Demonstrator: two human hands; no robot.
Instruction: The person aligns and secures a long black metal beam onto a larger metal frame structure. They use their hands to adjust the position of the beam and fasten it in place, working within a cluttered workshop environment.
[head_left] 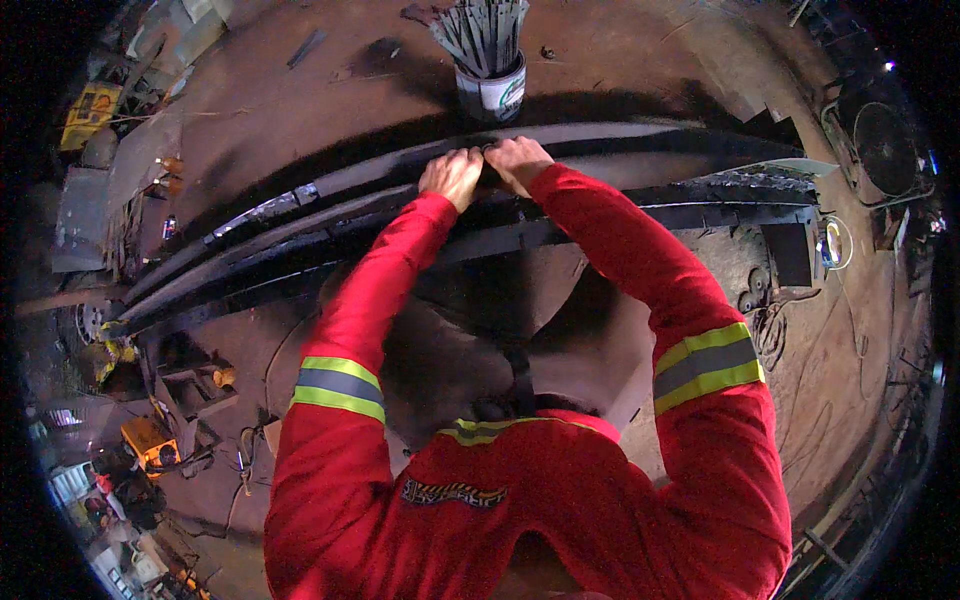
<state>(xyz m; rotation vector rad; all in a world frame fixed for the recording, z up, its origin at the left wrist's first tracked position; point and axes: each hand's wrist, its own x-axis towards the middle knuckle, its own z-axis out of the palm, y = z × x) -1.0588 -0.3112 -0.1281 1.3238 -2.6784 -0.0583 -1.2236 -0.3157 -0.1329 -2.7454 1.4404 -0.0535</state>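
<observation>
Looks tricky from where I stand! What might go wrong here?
Bare fingers at the long metal beams might get scraped or pinched against an edge.

The white can full of metal strips stands just beyond; a bump could tip it.

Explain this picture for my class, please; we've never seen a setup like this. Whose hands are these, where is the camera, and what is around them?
There is no robot: a person in red sleeves works bare-handed. A wide fisheye camera on their head looks down, so straight edges bend. The left hand and right hand meet, fingers curled, at the long dark metalwork stretching across the view. Whether they grip something small is hidden. Beyond it, a white bucket of thin strips stands on the brownish floor. An orange box lies at lower left.
</observation>
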